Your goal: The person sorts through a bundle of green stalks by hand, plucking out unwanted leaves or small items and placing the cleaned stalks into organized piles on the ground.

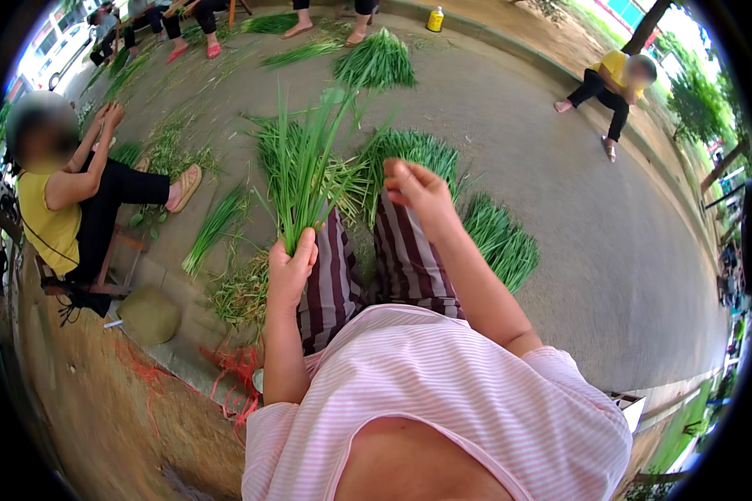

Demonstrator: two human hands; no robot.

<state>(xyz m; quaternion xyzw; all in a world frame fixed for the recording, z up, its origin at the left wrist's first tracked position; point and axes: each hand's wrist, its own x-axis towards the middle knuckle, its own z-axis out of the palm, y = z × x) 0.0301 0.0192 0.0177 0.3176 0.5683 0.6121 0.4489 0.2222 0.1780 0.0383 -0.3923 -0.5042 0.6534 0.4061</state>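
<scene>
My left hand (pixel 293 266) is closed around the lower ends of a bunch of long green leaf blades (pixel 306 181), likely garlic chives, whose tips fan out away from me. To its right, my right hand (pixel 418 191) is raised above my striped trouser leg. Its fingers are curled together against the thumb, and I see nothing between them. Beyond my knees lie a loose heap of chives (pixel 279 141) and a denser pile (pixel 421 150). Another chive pile (pixel 501 241) rests on the pavement beside my right forearm.
Withered trimmings (pixel 241 291) and red plastic strips (pixel 241 376) lie at my left. A seated person in yellow (pixel 50 206) is close on that side, near a small bundle (pixel 214 228). Another chive pile (pixel 376 61) and a yellow bottle (pixel 435 20) stand farther off. Someone sits on the right kerb (pixel 614 81).
</scene>
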